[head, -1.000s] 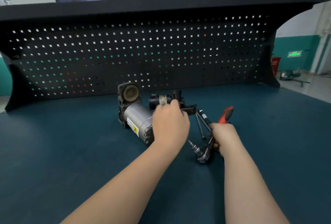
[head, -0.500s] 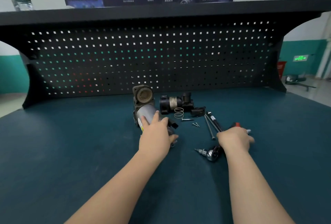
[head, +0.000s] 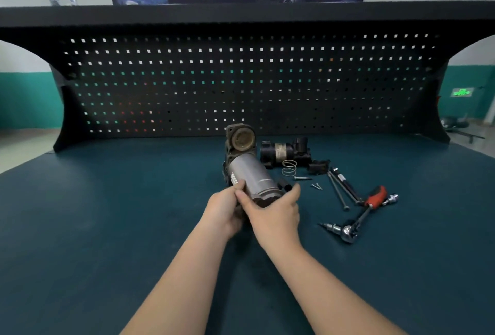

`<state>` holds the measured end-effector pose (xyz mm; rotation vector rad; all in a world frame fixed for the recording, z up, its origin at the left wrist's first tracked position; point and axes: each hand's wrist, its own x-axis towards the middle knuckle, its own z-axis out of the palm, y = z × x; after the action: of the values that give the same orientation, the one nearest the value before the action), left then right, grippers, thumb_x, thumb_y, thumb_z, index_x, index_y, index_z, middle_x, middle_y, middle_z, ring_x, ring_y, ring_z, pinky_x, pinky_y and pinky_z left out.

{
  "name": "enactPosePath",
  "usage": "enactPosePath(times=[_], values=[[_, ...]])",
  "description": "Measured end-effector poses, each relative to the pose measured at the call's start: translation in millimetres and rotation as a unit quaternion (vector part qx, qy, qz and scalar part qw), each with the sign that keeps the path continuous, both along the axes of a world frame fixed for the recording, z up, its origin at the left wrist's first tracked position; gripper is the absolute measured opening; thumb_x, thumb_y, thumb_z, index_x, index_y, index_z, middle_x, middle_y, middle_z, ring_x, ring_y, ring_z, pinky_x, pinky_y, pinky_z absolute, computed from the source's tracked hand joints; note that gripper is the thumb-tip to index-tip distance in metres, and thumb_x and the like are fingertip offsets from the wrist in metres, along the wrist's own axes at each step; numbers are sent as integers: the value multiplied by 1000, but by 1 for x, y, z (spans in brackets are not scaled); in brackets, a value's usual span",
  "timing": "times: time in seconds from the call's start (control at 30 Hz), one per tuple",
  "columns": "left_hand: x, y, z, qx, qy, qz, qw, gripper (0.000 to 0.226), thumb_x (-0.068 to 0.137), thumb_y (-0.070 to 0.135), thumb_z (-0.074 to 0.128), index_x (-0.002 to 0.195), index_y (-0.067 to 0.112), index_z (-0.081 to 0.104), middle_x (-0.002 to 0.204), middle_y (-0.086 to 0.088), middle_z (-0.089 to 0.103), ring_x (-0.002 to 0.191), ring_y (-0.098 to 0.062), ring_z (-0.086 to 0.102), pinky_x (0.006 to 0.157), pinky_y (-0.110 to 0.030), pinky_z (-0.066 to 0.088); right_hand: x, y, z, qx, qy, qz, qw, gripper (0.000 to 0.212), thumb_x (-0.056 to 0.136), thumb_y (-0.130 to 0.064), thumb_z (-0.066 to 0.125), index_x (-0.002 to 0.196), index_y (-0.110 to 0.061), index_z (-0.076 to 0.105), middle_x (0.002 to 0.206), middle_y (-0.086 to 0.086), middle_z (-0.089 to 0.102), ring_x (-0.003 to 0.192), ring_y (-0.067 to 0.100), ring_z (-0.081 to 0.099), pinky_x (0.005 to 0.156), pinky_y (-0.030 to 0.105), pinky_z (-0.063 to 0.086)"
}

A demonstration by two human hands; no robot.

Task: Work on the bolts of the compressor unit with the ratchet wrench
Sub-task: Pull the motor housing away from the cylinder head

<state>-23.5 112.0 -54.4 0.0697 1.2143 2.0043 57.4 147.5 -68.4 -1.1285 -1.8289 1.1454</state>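
Head view: both hands grasp the grey cylindrical metal compressor unit (head: 250, 176) at its near end.

Left hand (head: 223, 211) and right hand (head: 273, 214) curl round it; its long axis points away, slightly leftward. The red-handled chrome ratchet wrench (head: 359, 218) lies released, right of the grip.

Both bare forearms extend forward from the lower edge of the view and converge toward the centre. Left hand (head: 224, 211): fingers curled round the near end of the compressor (head: 251, 176) from the left, thumb on top. Right hand (head: 273, 214): cupped round the same end from the right, thumb across the front, fingertips raised on the far side. The two hands touch.
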Motion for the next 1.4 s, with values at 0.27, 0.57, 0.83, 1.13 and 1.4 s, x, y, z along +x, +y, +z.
enactPosePath(times=[0.27, 0.57, 0.83, 1.13, 1.4], values=[[-2, 2, -9, 0, 44, -16, 999, 40, 79, 21, 75, 107, -6, 63, 95, -21, 71, 85, -32, 71, 67, -37, 59, -2, 0, -9, 45, 11, -48, 998, 113, 67, -67, 67, 151, -18, 8, 129, 10, 56, 118, 29, 53, 88, 35, 48], [-1, 3, -8, 5, 49, 7, 999, 35, 80, 13, 73, 103, -11, 62, 94, -23, 70, 77, -30, 68, 71, -41, 59, 0, 0, -9, 49, 12, -37, 998, 115, 69, -58, 71, 152, -17, 3, 129, 9, 55, 120, 30, 49, 92, 40, 47], [-3, 2, -8, 8, 34, 7, 999, 40, 78, 13, 74, 108, -11, 62, 96, -23, 70, 73, -29, 69, 66, -37, 59, 1, -2, -5, 41, -15, -41, 998, 118, 70, -58, 68, 152, -12, -3, 125, 9, 58, 117, 30, 52, 90, 39, 49], [-5, 4, -10, -4, 33, 16, 999, 28, 77, 14, 75, 97, -4, 65, 90, -18, 65, 72, -27, 65, 64, -37, 59, 3, -10, 5, 29, -123, -59, 990, 123, 67, -80, 55, 152, -16, -7, 125, 13, 37, 115, 34, 49, 100, 43, 31], [-2, 3, -8, -14, 38, 20, 999, 42, 79, 17, 74, 109, -9, 61, 104, -24, 68, 93, -39, 67, 80, -53, 55, 16, -19, 5, 2, -113, -13, 994, 108, 71, -65, 58, 152, -30, -5, 117, 5, 30, 119, 33, 39, 106, 45, 29]])
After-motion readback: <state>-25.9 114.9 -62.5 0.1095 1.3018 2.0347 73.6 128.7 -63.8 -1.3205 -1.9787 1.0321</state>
